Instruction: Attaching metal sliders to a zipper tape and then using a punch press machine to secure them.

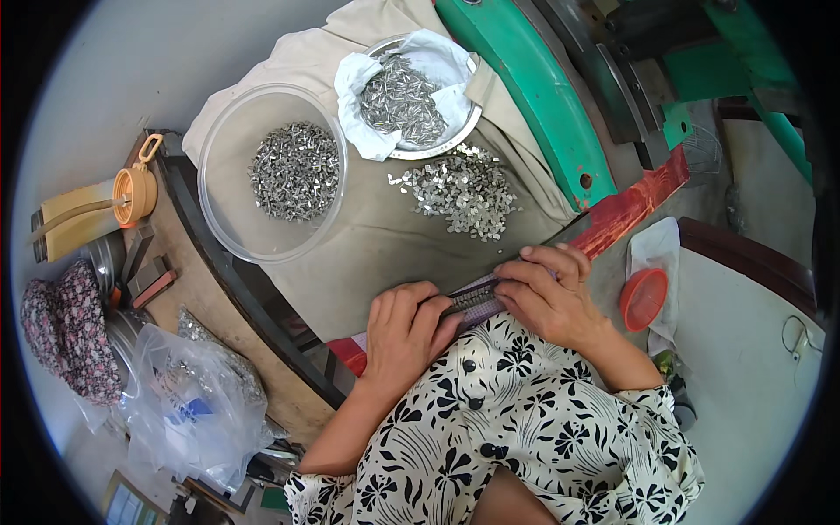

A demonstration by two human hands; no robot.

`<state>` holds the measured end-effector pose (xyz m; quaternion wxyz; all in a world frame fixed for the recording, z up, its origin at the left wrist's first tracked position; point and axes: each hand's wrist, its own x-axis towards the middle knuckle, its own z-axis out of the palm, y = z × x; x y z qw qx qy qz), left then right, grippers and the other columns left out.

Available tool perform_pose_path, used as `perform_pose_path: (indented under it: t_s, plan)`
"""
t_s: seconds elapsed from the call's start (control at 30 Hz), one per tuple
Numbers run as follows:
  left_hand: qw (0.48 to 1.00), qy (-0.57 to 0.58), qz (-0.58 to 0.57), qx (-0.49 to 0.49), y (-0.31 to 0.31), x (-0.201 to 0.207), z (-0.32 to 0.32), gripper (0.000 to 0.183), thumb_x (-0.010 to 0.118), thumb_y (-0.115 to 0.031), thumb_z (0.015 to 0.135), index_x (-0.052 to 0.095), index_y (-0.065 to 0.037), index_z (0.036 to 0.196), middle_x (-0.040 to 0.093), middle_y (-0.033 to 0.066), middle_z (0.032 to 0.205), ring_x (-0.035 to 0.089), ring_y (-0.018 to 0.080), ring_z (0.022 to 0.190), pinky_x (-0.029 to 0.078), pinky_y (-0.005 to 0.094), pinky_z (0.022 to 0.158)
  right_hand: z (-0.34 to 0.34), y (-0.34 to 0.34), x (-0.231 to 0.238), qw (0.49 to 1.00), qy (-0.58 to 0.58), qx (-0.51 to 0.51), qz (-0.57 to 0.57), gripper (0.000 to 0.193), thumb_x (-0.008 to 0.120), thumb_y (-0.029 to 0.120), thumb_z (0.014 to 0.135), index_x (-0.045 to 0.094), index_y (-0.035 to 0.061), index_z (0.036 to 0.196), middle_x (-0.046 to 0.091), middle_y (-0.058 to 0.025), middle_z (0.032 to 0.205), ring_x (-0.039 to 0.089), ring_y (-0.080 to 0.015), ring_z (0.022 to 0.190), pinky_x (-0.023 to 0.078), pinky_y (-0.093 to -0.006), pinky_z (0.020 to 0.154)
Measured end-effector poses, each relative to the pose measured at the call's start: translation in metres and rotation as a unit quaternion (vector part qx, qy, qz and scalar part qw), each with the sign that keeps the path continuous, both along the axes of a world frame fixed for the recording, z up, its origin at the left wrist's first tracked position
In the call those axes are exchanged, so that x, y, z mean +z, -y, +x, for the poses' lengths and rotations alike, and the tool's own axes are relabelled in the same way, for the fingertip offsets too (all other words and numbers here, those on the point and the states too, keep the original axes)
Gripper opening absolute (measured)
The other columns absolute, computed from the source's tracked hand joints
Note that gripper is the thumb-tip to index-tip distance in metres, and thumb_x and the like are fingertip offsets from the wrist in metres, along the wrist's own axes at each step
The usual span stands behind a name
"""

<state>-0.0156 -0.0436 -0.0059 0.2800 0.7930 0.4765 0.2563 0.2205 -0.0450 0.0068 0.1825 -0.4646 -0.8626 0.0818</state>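
My left hand (pixel 402 337) rests at the near edge of the cloth-covered table, fingers curled over one end of a long, narrow dark strip (pixel 473 298). Small metal pieces seem to sit in a row along it. My right hand (pixel 553 293) grips the other end, its fingers bent and close together. Beneath the strip shows a bit of purple checked fabric (pixel 484 312). Just beyond my hands lies a loose pile of small flat silvery discs (pixel 468 192). My palms and some fingertips hide both ends of the strip.
Left of the pile, a clear plastic tub (pixel 214 206) holds small metal parts. A cloth-lined bowl (pixel 464 129) contains thin metal pins. A green machine frame (pixel 534 96) rises at right, near a red plastic dish (pixel 645 299). Plastic bags (pixel 188 402) crowd the left bench.
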Motion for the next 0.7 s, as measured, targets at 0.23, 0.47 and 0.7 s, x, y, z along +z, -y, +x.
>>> perform_pose_path:
  t_s: [0.23,0.47,0.7]
  plan:
    - [1.0,0.001,-0.004,0.003,0.002,0.0,-0.002,0.032,0.085,-0.012,0.069,0.066,-0.009,0.094,0.061,0.0073,0.103,0.058,0.0274,0.091,0.044,0.0379,0.077,0.001,-0.006,0.01,1.0,-0.002,0.001,-0.024,0.019,0.081,0.02,0.068,0.071,0.0185,0.085,0.065,0.0068,0.112,0.05,-0.0226,0.118,0.03,-0.0438,0.102]
    - [1.0,0.006,0.015,-0.008,0.004,-0.001,-0.004,0.029,0.081,-0.01,0.072,0.069,-0.009,0.098,0.061,0.0052,0.103,0.059,0.0258,0.092,0.045,0.0376,0.079,-0.002,-0.004,0.008,0.999,-0.01,-0.018,-0.025,0.019,0.082,0.023,0.067,0.072,0.0201,0.084,0.066,0.0075,0.109,0.05,-0.023,0.118,0.028,-0.0448,0.103]
    - [0.999,0.007,0.035,-0.026,0.002,0.0,-0.005,0.023,0.076,-0.008,0.074,0.07,-0.009,0.096,0.061,0.004,0.104,0.06,0.0243,0.095,0.045,0.0373,0.082,-0.004,-0.002,0.011,0.999,0.029,-0.02,0.014,0.018,0.081,0.024,0.07,0.073,0.023,0.086,0.066,0.0094,0.107,0.05,-0.0198,0.118,0.023,-0.0434,0.108]
